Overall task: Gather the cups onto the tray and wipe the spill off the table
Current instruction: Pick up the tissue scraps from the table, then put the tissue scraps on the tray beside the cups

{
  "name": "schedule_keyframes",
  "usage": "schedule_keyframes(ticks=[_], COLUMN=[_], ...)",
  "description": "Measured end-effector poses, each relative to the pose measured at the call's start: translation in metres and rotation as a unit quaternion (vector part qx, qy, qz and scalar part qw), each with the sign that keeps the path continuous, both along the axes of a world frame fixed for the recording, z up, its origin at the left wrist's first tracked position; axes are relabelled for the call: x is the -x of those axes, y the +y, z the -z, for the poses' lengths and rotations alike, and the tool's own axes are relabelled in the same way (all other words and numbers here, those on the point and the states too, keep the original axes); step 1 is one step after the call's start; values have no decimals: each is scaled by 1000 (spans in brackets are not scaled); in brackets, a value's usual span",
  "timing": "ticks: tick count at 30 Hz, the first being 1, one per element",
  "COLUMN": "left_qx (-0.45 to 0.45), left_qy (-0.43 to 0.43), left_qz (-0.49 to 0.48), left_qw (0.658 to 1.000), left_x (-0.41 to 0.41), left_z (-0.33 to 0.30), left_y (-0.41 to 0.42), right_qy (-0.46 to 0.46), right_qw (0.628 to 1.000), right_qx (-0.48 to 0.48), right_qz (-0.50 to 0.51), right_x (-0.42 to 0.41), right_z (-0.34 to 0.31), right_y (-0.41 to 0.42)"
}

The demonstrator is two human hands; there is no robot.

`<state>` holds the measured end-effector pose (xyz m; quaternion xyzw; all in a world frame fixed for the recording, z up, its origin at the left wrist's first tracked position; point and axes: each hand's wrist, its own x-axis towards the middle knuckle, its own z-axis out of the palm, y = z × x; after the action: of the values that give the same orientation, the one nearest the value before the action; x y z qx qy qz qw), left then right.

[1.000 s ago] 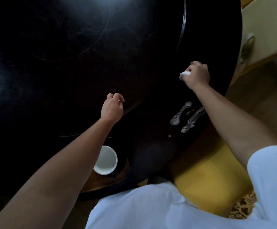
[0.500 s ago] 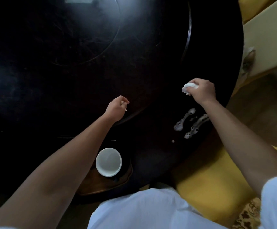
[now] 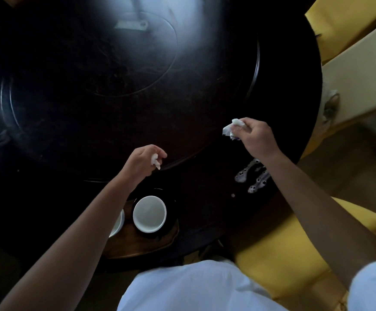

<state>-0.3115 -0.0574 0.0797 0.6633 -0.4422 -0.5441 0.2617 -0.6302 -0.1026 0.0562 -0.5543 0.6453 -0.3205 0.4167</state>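
Nearest: white sleeves, yellow cushioned chair seat (image 3: 294,254) at right. Brown wooden tray (image 3: 151,243) sits at near edge of dark round glossy table (image 3: 70,108), w/ white round ceramic cup (image 3: 149,214) upright on it; 2nd white cup (image 3: 117,225) just beside, mostly hidden by left forearm. Spill, silvery bubbly streaks (image 3: 250,176), lies on table near its right edge, partly under right wrist. Left hand (image 3: 143,161): grip curled, pinching small white paper scrap (image 3: 155,160). Right hand (image 3: 255,136), further out: grip closed round crumpled white tissue (image 3: 231,129), above table beyond spill.
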Motion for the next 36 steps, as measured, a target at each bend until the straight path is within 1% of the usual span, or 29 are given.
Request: schedule_keyframes(ticks=[5,7,10,13,17,21,25,27,31,34,36], left_qx=[77,101,126,146,168,191,206,201,154,112,64], left_qy=[7,-3,4,9,77,125,106,93,49,68,91], left_qz=[-5,-4,-10,-19,-31,-54,-55,-62,-72,-84,-116], left_qw=[997,995,992,989,982,972,971,973,984,988,987], left_x=[-2,-10,-31,-59,-97,-125,-149,-160,-178,-188,-188], left_z=[-24,-33,-41,-46,-50,-53,-47,-41,-24,-3,14], left_y=[22,34,55,76,103,128,152,166,192,212,222], right_qy=[-28,-29,-26,-23,-22,-21,-46,-60,-76,-79,-71], right_qw=[998,997,996,996,995,996,996,996,996,997,997], right_qx=[17,28,37,40,50,72,64,56,31,14,-5], right_qz=[-53,-68,-82,-82,-78,-38,-31,-28,-14,-4,-3], right_x=[-27,-41,-62,-88,-123,-155,-180,-189,-201,-207,-210], right_z=[-32,-42,-55,-65,-75,-84,-89,-89,-80,-66,-55], right_y=[19,30,49,71,99,126,154,169,197,218,232])
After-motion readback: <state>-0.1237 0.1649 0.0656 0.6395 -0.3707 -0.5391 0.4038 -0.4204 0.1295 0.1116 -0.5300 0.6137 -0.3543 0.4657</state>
